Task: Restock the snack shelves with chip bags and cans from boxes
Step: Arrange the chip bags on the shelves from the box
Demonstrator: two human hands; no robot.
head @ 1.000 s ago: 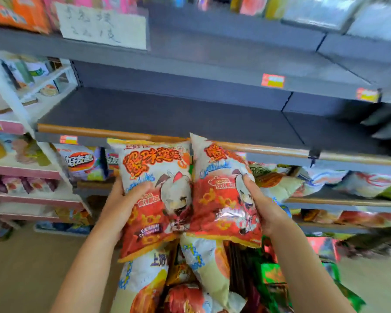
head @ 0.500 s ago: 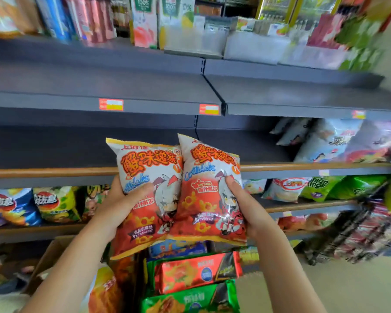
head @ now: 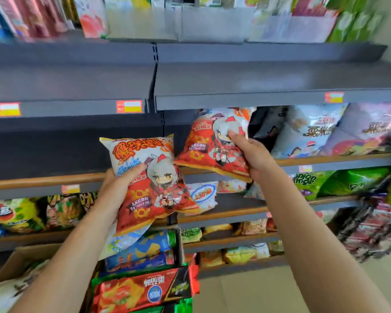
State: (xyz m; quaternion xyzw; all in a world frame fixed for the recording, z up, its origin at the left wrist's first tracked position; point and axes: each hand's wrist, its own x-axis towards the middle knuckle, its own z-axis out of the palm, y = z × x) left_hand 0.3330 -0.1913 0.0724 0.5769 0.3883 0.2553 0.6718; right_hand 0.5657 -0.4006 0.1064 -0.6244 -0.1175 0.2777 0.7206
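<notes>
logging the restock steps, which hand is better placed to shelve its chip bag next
The right hand. Its chip bag is already lifted over the wooden shelf edge, beside the bags stocked there. The left hand holds its bag lower, in front of the shelf rail.

bright, even light | edges motion-blurred, wide-angle bowed | centre sharp

A small shop's snack aisle.

Dark grey metal shelves with wooden front rails [head: 246,168] are running across the view, orange-and-yellow price labels [head: 129,106] are sitting on their edges, colourful foil snack bags [head: 312,129] are filling the tiers in rows, and an open brown cardboard box [head: 20,258] is standing below.
</notes>
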